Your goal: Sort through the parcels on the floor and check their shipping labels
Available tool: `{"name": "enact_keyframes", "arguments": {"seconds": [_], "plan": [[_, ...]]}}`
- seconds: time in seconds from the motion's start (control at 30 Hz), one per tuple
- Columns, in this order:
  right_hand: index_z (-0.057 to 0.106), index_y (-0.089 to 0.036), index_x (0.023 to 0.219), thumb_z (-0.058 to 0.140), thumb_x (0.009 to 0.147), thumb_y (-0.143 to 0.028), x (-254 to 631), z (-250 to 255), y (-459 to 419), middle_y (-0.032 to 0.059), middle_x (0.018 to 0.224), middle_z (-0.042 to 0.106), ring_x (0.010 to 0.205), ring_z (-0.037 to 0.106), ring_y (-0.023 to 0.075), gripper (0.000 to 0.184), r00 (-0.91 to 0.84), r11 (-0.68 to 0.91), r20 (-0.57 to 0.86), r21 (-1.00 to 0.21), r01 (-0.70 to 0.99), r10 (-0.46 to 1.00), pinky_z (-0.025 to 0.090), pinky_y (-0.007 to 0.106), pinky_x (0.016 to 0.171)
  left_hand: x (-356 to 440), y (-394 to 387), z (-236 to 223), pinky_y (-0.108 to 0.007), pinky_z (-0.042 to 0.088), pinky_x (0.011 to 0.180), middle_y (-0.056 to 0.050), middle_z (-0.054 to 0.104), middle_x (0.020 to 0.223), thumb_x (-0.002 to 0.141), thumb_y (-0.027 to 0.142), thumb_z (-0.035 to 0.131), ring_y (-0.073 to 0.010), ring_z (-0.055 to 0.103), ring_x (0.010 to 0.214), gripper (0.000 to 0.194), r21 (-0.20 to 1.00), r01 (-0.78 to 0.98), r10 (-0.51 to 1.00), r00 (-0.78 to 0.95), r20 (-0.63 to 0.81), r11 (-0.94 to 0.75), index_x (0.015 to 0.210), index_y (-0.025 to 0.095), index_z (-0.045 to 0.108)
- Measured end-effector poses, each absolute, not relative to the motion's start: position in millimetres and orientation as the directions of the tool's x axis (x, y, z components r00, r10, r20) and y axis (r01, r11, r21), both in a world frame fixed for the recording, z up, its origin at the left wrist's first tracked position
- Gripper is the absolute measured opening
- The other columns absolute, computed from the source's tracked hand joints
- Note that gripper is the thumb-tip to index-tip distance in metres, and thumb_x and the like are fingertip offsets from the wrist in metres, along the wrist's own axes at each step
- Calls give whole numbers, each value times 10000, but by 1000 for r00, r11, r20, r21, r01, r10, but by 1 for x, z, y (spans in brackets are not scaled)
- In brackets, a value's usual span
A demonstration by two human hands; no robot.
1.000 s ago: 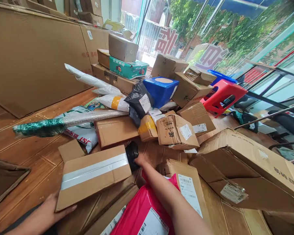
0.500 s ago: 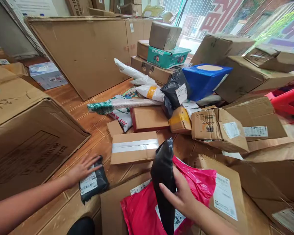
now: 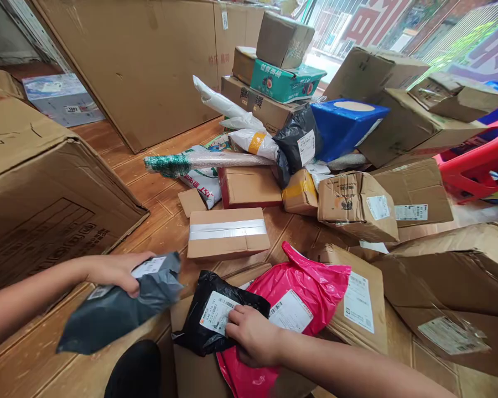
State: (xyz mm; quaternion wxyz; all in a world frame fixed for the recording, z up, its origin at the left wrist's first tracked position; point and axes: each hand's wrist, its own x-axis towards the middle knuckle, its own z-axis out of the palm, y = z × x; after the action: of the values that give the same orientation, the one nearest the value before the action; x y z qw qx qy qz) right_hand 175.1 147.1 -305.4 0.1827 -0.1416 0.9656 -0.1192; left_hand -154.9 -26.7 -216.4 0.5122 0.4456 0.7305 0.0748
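Note:
My left hand (image 3: 118,272) is wrapped over the upper edge of a dark grey mailer bag (image 3: 120,315), which is tilted above the wooden floor and slightly blurred. A white label on it shows partly beside my fingers. In front of me, my right hand (image 3: 251,334) has its fingers curled at the right side of a black mailer bag (image 3: 195,326) with a white label facing up. That black bag lies across a cardboard box and the edge of a pink mailer bag (image 3: 311,279). My right fingertips are partly hidden against the black bag.
A taped flat carton (image 3: 228,249) lies just ahead. Large cartons stand at the left (image 3: 45,204) and right (image 3: 452,293). Behind are stacked boxes, a blue parcel (image 3: 344,130), wrapped tubes and a red plastic stool (image 3: 477,160). A dark shoe or knee (image 3: 135,370) shows below.
My left hand has taken hold of the grey bag and raised it from the floor. The black bag has gone from upright in my right hand to lying flat, label up, further left.

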Motion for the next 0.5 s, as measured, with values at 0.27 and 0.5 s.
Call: {"name": "enact_keyframes", "arguments": {"seconds": [0.27,0.5], "plan": [[629,-165,1014,665,760,-362,216,-329,154,80,915,675,834,557,222,323,-964,803,8,-551,-227,-267,450,362,762,-28,-3,-279,-509,343,1134,-262,465,1429,549,643,716,-394,431,1338,998,804,206,828,-207,-521,557,1323,114,373],[654,-172,883,474,908,-258,219,-315,152,99,957,683,919,606,199,201,-998,479,66,-876,-50,18,491,366,849,-8,0,-291,-373,576,797,-147,704,1117,368,529,908,-289,686,967,1007,578,-473,621,-80,-780,665,1181,177,429]]}}
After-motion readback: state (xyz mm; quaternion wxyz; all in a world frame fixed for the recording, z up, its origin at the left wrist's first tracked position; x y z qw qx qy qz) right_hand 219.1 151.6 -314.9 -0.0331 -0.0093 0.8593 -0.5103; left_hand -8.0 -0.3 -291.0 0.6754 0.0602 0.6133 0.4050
